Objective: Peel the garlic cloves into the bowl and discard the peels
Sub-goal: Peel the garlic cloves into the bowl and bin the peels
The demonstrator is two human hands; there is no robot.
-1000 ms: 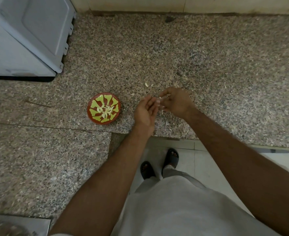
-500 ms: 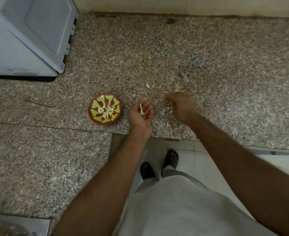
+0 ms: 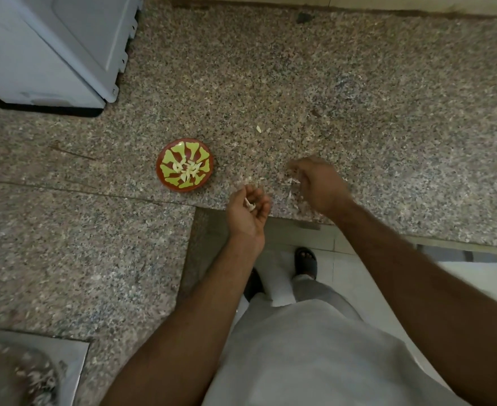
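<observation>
**A clove sits in the left hand, ready for the bowl**

The left hand [image 3: 248, 210] is turned palm up, with its fingers curled loosely like a little cup. A small pale bit, most likely a garlic clove [image 3: 249, 204], lies in that cup. It is too small to say if all the skin is off.

The right hand [image 3: 319, 183] is off to the right of the cupped hand, well apart from it, low over the counter [image 3: 388, 112]. It is blurry, so I cannot tell if its fingers hold anything. Thin pale peels [image 3: 292, 183] lie on the stone just beside it.

The bowl [image 3: 185, 164] is red with green shapes. It sits up and to the left of the cupped hand, near but not touching. A small heap of peeled cloves [image 3: 187, 168] is in the middle of it.

I think the step now is dropping this clove in. The left hand would need to go over the bowl and tip. One more pale bit [image 3: 258, 129] lies farther up the counter. The peels on the counter are not yet thrown away.
</observation>
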